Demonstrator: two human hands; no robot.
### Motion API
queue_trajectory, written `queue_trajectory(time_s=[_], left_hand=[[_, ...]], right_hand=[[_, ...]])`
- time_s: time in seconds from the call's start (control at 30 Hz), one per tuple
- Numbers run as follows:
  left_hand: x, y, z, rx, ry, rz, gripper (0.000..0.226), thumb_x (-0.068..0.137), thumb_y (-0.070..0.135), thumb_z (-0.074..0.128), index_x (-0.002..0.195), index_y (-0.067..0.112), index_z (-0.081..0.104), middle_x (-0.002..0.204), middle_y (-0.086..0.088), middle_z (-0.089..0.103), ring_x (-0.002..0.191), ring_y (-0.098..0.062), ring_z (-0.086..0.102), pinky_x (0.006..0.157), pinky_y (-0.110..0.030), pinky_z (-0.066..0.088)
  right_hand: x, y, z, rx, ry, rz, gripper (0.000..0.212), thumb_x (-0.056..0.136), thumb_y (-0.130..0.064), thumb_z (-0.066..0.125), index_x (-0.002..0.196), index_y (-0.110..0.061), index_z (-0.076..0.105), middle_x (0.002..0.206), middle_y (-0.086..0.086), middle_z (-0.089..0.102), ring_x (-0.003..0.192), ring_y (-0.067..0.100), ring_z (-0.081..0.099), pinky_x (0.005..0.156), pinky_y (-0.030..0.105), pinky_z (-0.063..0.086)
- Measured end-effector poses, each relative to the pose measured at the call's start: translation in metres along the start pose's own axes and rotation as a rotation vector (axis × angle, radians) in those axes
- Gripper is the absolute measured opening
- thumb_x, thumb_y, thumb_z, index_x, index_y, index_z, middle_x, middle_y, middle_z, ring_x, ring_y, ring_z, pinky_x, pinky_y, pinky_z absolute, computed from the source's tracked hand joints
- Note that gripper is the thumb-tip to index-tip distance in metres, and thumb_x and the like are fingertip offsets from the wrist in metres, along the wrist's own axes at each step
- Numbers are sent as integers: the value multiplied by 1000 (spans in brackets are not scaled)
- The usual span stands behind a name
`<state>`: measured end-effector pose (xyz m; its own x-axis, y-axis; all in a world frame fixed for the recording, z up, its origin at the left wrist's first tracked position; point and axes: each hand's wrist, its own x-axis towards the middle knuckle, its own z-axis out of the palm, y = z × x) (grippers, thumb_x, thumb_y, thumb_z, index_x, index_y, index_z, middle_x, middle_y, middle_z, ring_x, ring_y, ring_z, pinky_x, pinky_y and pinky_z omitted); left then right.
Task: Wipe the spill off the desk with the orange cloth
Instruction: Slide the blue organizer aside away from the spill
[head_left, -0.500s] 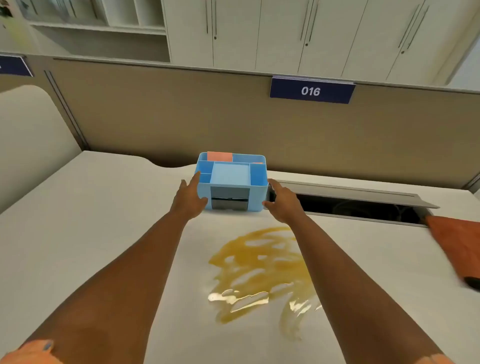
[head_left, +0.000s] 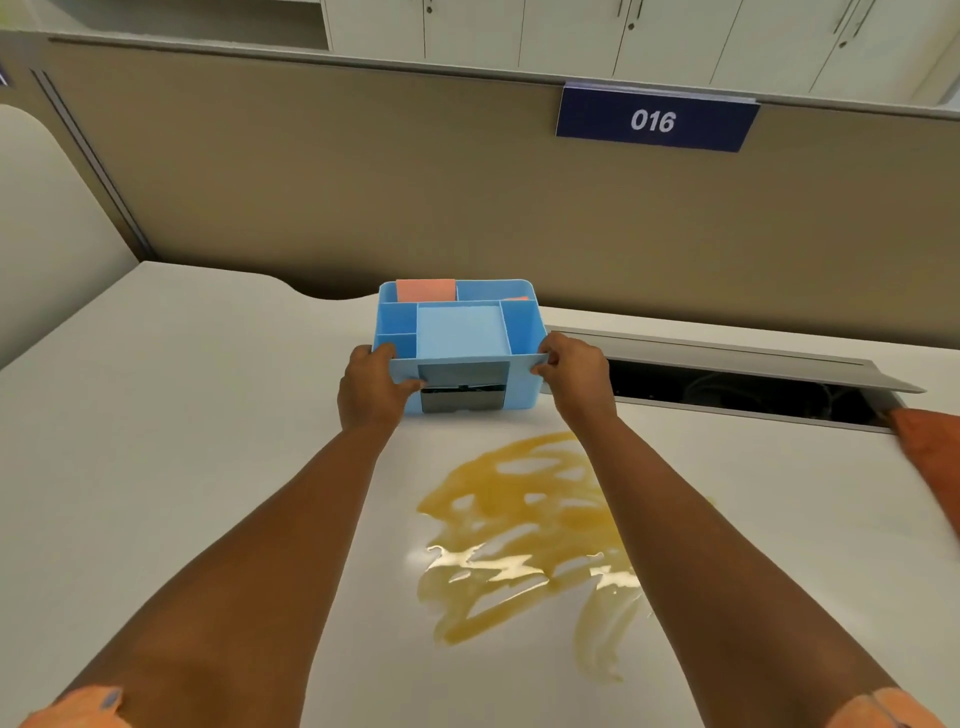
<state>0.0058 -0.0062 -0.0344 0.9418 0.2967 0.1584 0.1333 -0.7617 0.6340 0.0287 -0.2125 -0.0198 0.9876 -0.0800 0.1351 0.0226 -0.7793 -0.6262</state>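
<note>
A yellow-brown spill (head_left: 524, 525) spreads over the white desk (head_left: 182, 467) in front of me, glossy at its near edge. The orange cloth (head_left: 930, 452) lies at the desk's right edge, partly cut off by the frame. Beyond the spill stands a light blue desk organiser (head_left: 462, 332) with several compartments. My left hand (head_left: 369, 389) grips its left front corner and my right hand (head_left: 576, 371) pinches its right front rim. Both arms reach out over the desk, the right one above the spill.
A tan partition (head_left: 363, 197) with a blue sign "016" (head_left: 654, 119) closes off the back of the desk. An open cable trough with a raised lid (head_left: 753, 358) runs right of the organiser. White cabinets stand behind the partition.
Both hands have closed on the organiser's front corners; before, they were just reaching its sides. The view has moved closer and tilted down.
</note>
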Motion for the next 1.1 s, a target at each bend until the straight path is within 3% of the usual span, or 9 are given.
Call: queue_trajectory(time_s=[0.1,0.33,0.43,0.57,0.63,0.73,1.1], left_hand=[[-5,-6,-1,-43,38,32,48,76,26,71,114,4,52,127,-20,52,110,-34,53,88,-40,50],[-32,-23,-10,-112,157,42,51,73,25,73,116,6,52,145,-13,39,121,-32,49,92,-42,49],[-44,-29,-16,-100,228,2,45,73,25,73,109,5,54,146,-12,38,119,-34,51,90,-44,49],[-56,-34,-26,-70,308,-59,38,74,25,72,102,5,55,146,-11,38,118,-34,52,89,-43,50],[-59,-39,-30,-60,334,-107,39,74,26,72,102,5,55,146,-12,38,118,-34,52,90,-44,50],[-65,-46,-35,-62,372,-161,39,74,27,73,101,5,56,146,-13,38,119,-35,51,90,-45,49],[-78,-53,-35,-69,367,-183,45,74,27,72,107,3,54,144,-15,38,120,-37,49,91,-48,49]], right_hand=[[-1,-3,0,4,1,-11,16,88,-8,59,103,-4,61,103,18,67,90,27,58,75,34,49],[-8,-22,3,-2,-19,-74,17,88,-5,57,104,-2,62,101,21,66,88,29,58,68,29,42],[-13,-32,8,17,-53,-81,15,89,-3,54,102,-3,62,101,21,65,93,31,60,74,35,49],[-23,-37,18,121,-129,-81,35,91,7,44,116,-12,59,122,14,61,104,25,62,65,21,45],[-28,-40,22,109,-213,-130,53,90,14,36,130,-17,50,133,13,54,113,24,60,79,27,51],[-35,-46,28,58,-298,-215,66,88,18,33,141,-21,39,141,12,48,121,24,54,97,32,47],[-44,-48,27,-12,-395,-205,80,85,21,34,146,-30,23,144,15,42,128,29,46,103,40,45]])
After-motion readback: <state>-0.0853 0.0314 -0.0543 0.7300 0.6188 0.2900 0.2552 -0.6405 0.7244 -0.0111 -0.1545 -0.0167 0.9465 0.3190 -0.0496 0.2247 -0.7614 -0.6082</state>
